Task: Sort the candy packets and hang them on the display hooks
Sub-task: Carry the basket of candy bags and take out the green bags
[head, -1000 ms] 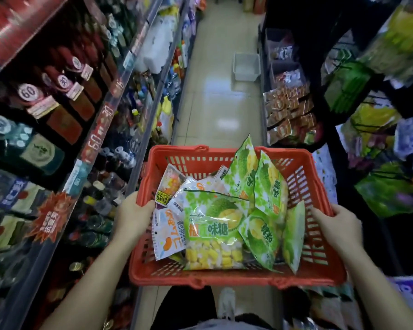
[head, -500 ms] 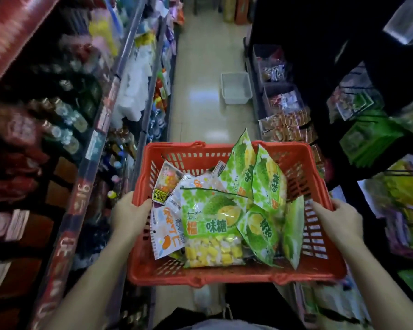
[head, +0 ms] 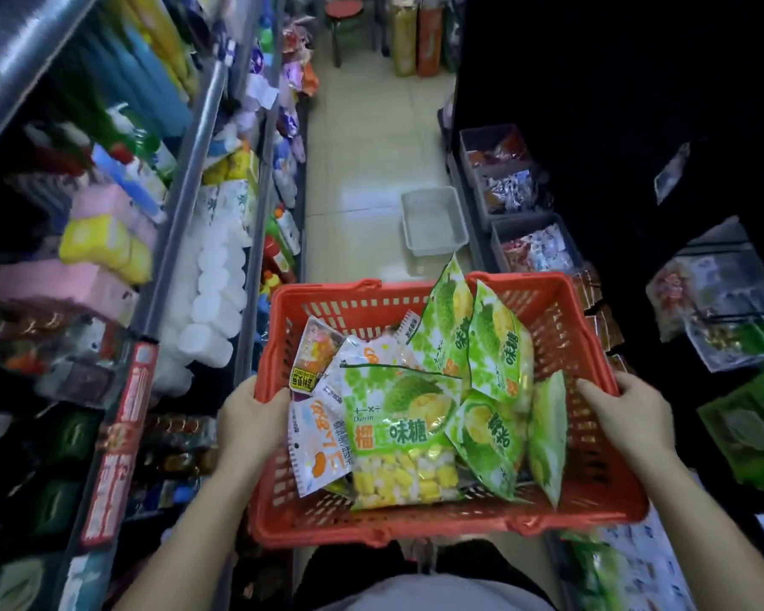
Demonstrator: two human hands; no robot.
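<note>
Head view showed the left hand (head: 250, 418) and right hand (head: 627, 412) still curled over the side rims of the red basket (head: 371, 533), at 9 and 3 o'clock, holding it level. The candy packets (head: 398, 429) lay unmoved inside it, none yet sorted or hung. Hanging packets (head: 724, 319) at 3 o'clock suggested the display rack was near. Over the last second the shelving (head: 186, 213) at 9 o'clock showed different stock, and the grey tray (head: 433, 222) at 12 o'clock had drawn closer. The person had therefore advanced along the aisle.
</note>
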